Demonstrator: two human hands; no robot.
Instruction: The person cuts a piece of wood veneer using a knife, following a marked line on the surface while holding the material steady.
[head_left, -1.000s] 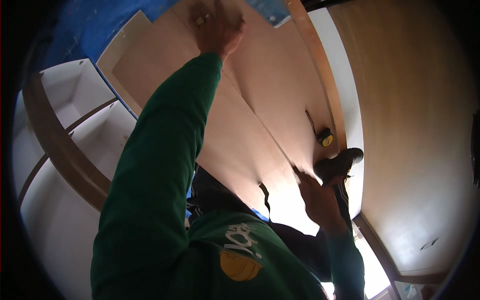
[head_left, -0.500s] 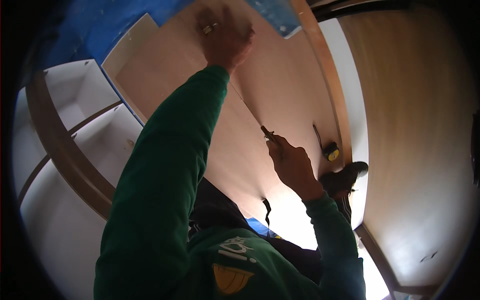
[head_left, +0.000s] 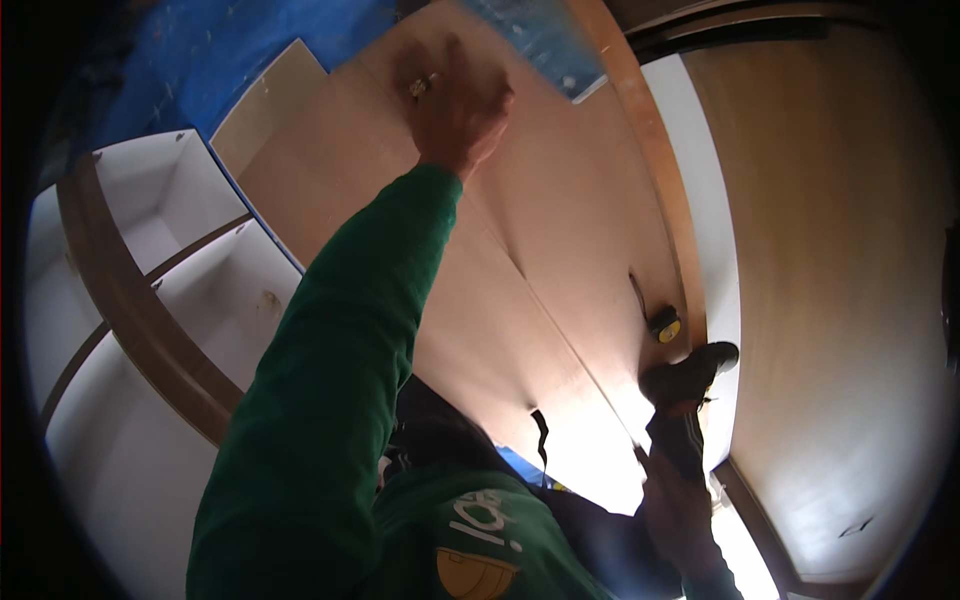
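Observation:
My left hand (head_left: 458, 115), with a ring on one finger, lies spread and flat on the far part of a pinkish-brown wood panel (head_left: 560, 200). Its fingertips are dim and blurred. A thin straight line runs across the panel, from beside that hand toward the near right. At the line's near end, my right hand (head_left: 678, 505) is closed around what looks like a slim utility knife (head_left: 641, 456); only its dark end shows. Glare washes out the panel there. A yellow-and-black tape measure (head_left: 664, 325) rests on the panel, right of the line.
My dark shoe (head_left: 690, 375) stands at the panel's right edge. White cabinet compartments (head_left: 150, 190) are at left, with blue sheeting (head_left: 290, 30) at the far side. A large wooden board (head_left: 820, 300) occupies the right. A black strip (head_left: 541, 435) lies near my body.
My right hand has drawn the knife along the line, nearer to me and to the right. My left hand has stayed on the panel; the view has shifted slightly.

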